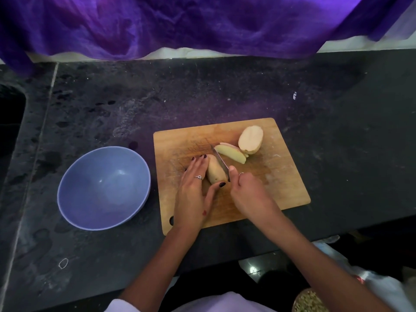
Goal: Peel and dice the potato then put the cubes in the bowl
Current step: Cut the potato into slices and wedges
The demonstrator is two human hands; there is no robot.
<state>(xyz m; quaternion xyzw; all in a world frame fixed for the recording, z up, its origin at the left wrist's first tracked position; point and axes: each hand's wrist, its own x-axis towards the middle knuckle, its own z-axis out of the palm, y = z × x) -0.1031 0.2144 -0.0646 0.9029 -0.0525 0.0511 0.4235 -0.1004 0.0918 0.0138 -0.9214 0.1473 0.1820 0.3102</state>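
On the dark counter (225, 91), a wooden cutting board (281, 176) sits at centre with the empty blue bowl (103, 188) at its nine o'clock, and a potato half (250, 139) and cut slices (231, 154) toward the board's twelve o'clock. The left hand (193, 190) presses flat-fingered, thumb hooked, on the potato piece (215, 171) mid-board while the right hand (249, 194) grips the knife (219, 158); the cut probably goes best straight down, left fingertips tucked away from the blade. No brand or writing is readable.
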